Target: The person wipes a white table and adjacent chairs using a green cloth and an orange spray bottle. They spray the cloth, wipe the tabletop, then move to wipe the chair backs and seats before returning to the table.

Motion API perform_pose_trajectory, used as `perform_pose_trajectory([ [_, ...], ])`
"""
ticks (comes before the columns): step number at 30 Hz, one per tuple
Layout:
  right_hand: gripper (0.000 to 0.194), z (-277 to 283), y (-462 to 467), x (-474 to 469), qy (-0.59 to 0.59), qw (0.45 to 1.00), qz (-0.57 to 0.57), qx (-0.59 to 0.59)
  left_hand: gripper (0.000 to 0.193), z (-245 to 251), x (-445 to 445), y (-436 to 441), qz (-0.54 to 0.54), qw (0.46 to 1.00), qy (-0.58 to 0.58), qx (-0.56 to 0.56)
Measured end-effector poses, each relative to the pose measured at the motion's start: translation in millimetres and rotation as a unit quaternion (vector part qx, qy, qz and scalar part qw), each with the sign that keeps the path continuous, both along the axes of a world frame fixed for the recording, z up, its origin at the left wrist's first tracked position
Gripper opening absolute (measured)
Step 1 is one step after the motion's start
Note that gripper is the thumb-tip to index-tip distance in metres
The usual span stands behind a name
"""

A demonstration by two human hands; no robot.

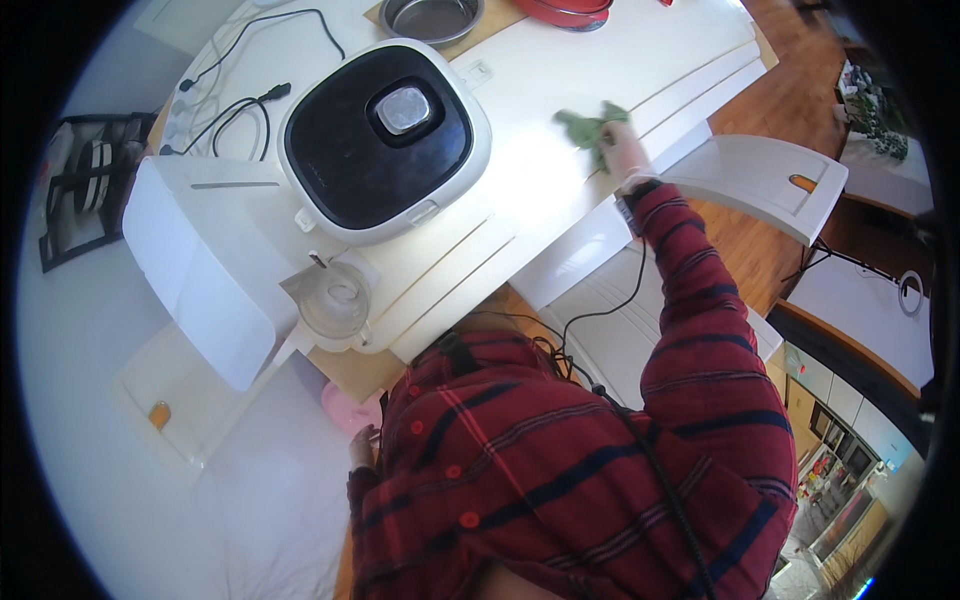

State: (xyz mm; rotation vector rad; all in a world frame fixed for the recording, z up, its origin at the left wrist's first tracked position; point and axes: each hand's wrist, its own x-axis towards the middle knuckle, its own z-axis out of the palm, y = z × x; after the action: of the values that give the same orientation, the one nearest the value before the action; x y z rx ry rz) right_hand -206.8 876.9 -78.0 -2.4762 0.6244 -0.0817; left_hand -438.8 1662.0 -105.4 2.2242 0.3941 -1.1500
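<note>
My right hand (624, 154) grips a crumpled green cloth (583, 129) on the white tabletop (525, 161), close to its grooved edge. The cloth is slightly blurred. Low at my side, my left hand (362, 448) is partly covered by my body, beside a pink plastic object (346, 409). Its fingers are too small and hidden to read. Between my hands, farther up the table, stands a white countertop appliance (482, 142) with a glossy black lid (337, 150) and a silver centre button.
A clear glass jug (334, 304) stands near the left table edge, beside a white curved panel (210, 270). Black power cords (255, 105) lie behind the appliance. A round metal pan (433, 19) and a red dish (570, 11) sit at the far edge. A white chair (757, 176) is at right.
</note>
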Motion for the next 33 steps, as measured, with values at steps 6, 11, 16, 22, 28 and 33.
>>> perform_pose_trajectory([
  [6, 0.016, -19, -60, -24, -0.044, 0.99, -0.132, -0.026, 0.04, -5, -20, -6, 0.144, 0.988, 0.057, -0.01],
  [11, 0.019, -32, -36, -50, -0.001, 0.986, -0.165, -0.038, 0.039, -24, -44, -11, 0.3, 0.948, 0.077, -0.074],
  [16, 0.023, -44, 12, -73, 0.048, 0.996, -0.068, -0.008, 0.032, -74, -48, 11, 0.267, 0.961, 0.009, -0.075],
  [22, 0.027, -18, 143, -92, 0.143, 0.968, 0.109, 0.174, 0.034, -45, 33, 39, 0.228, 0.966, -0.092, -0.083],
  [28, 0.025, 91, 261, -105, 0.048, 0.834, 0.048, 0.548, 0.039, 109, 105, 48, 0.211, 0.912, -0.249, -0.247],
  [33, 0.034, 192, 285, -115, -0.163, 0.776, 0.033, 0.609, 0.043, 228, 115, 36, 0.099, 0.858, -0.426, -0.271],
])
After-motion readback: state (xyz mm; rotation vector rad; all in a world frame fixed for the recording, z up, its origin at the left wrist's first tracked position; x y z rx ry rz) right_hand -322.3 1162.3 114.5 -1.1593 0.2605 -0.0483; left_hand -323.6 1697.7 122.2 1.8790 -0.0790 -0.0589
